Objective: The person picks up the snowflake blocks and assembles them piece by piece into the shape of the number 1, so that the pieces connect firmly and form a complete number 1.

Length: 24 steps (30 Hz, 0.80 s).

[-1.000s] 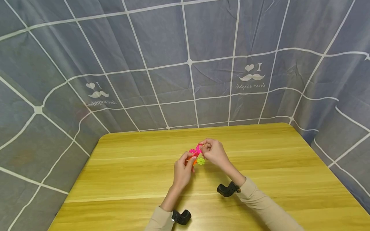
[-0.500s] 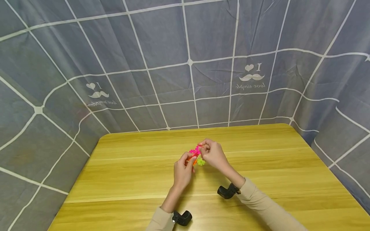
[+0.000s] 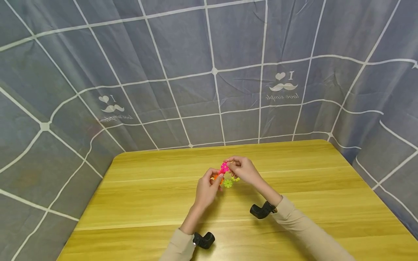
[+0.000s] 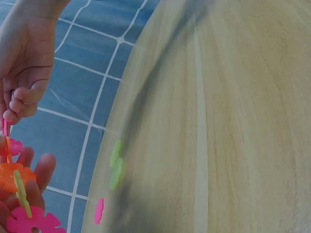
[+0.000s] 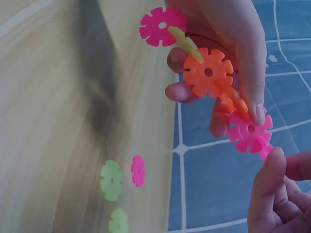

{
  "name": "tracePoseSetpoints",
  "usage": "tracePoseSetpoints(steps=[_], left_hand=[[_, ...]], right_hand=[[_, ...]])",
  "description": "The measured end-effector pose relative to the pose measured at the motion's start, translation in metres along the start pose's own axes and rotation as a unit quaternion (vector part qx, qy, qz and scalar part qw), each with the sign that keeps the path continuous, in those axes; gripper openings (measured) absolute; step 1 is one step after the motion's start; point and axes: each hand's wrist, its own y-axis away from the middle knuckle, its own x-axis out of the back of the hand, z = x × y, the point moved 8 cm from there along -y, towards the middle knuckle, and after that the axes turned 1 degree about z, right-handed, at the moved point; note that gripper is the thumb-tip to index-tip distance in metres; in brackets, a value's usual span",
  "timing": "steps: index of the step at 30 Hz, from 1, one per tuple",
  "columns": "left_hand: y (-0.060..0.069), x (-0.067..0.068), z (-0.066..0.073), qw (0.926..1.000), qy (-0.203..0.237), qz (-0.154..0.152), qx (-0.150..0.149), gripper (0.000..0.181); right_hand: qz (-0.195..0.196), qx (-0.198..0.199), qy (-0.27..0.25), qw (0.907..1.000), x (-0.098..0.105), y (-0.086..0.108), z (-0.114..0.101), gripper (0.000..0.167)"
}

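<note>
A chain of notched snowflake discs hangs between both hands above the table. In the right wrist view it runs from a pink disc (image 5: 150, 30) through a yellow disc (image 5: 187, 44) and an orange disc (image 5: 214, 73) to a second pink disc (image 5: 238, 130). My left hand (image 3: 206, 188) holds the chain near its middle, thumb on that second pink disc. The fingertips of my right hand (image 3: 244, 170) pinch a pink disc seen edge-on at the chain's end. On the table below lie two yellow-green discs (image 5: 111, 180) and a loose pink disc (image 5: 138, 171).
The wooden table (image 3: 147, 203) reaches out on all sides of the hands. A grey curtain with white lines (image 3: 183, 94) hangs behind it and at both sides. Each wrist carries a black camera (image 3: 262, 210).
The chain has turned a little between the hands, so one pink disc now faces up. My right hand has shifted slightly right, and a second yellow-green disc on the table has come into sight.
</note>
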Motion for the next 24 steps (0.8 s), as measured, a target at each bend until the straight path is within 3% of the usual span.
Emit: tracePoseSetpoints(steps=[9,16,24], left_hand=[[-0.003,0.003,-0.003,0.9992,-0.037,0.015,0.011,0.034],[-0.002,0.011,-0.009,0.9994,-0.001,0.023,0.027,0.038],[-0.003,0.017,-0.011,0.9989,0.026,0.028,0.027,0.029]], right_hand=[[-0.021,-0.004,-0.016,0.9997,0.000,-0.004,0.008,0.029],[-0.020,-0.011,-0.006,0.9997,0.002,-0.012,0.016,0.027],[-0.024,0.001,0.047,0.9986,-0.008,-0.027,0.034,0.026]])
